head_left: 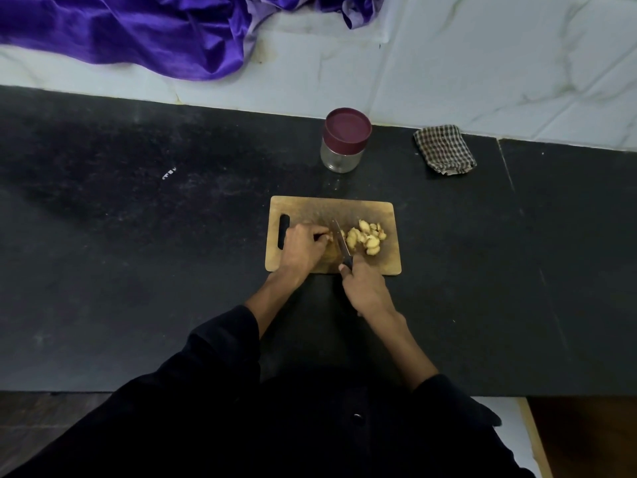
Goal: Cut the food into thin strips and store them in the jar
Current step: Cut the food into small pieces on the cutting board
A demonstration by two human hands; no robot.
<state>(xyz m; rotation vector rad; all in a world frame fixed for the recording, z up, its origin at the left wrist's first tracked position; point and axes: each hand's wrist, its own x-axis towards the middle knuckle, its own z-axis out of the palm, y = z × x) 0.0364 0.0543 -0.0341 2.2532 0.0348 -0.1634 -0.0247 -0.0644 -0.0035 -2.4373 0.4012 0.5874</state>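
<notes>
A wooden cutting board (344, 210) lies on the black counter. On its right half sits a pile of pale yellow food pieces (367, 236). My left hand (301, 248) holds down a small piece of the food, mostly hidden under my curled fingertips. My right hand (365, 288) grips the handle of a knife (341, 241), whose blade stands just right of my left fingers. Behind the board stands a glass jar (341, 157) with its maroon lid (348, 127) on.
A folded checkered cloth (444, 150) lies at the back right of the black counter (138, 236). Purple fabric (138, 32) is draped on the white tiled surface behind. The counter's front edge is near my body.
</notes>
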